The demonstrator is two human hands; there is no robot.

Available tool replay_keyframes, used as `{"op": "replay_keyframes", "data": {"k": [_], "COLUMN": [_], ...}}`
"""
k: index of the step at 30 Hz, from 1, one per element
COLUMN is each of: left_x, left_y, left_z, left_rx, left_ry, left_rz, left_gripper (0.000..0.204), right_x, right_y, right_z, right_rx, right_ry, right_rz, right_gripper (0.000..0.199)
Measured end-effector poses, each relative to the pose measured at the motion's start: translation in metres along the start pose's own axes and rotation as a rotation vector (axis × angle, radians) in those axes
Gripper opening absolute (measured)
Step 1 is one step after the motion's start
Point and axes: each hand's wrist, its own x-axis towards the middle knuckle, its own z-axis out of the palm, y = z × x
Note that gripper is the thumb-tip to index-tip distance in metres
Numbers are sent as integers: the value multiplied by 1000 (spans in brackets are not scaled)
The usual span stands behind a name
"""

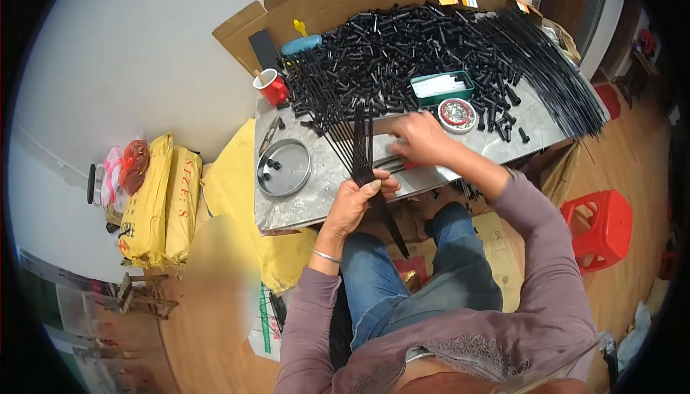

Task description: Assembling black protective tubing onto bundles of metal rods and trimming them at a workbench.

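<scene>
My left hand (352, 201) is closed around a fanned bundle of thin black rods (348, 151) at the near edge of the metal table. The rods spread toward the far left of the tabletop, and their other ends hang down over my lap. To the right of the bundle, my right hand (425, 139) hovers over the near part of the table with its fingers bent and smeared by motion. Whether it pinches anything cannot be made out. A large heap of short black cylindrical parts (388, 42) covers the far half of the table.
A round metal dish (308, 166) with a few black pieces and a red mug (276, 95) stand at left. A green box (431, 101) and a round tin of small shiny pieces (457, 115) are beyond my right hand. More long black rods (564, 81) lie at right, above a red stool (607, 230).
</scene>
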Motion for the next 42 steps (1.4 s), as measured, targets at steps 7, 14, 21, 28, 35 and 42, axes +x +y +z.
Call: {"op": "replay_keyframes", "data": {"k": [7, 14, 21, 28, 35, 42], "left_x": [7, 13, 10, -9, 16, -3], "left_y": [7, 8, 6, 8, 6, 68], "left_z": [-1, 10, 13, 20, 0, 9], "left_rx": [32, 54, 80, 1202, 1538, 451], "left_ry": [-25, -100, 12, 592, -52, -109], "left_rz": [-75, -109, -127, 728, 562, 177], "left_gripper": [28, 31, 39, 91, 96, 104], "right_x": [-64, -36, 47, 7, -19, -27], "right_y": [-8, 14, -68, -80, -93, -78], "right_z": [7, -61, -52, -53, -40, -36], "right_rx": [-131, 112, 1677, 1482, 1355, 1347], "right_ry": [171, -79, -146, -118, -149, -79], "right_rz": [-27, 245, 197, 7, -40, -70], "right_gripper": [30, 47, 23, 19, 18, 15]}}
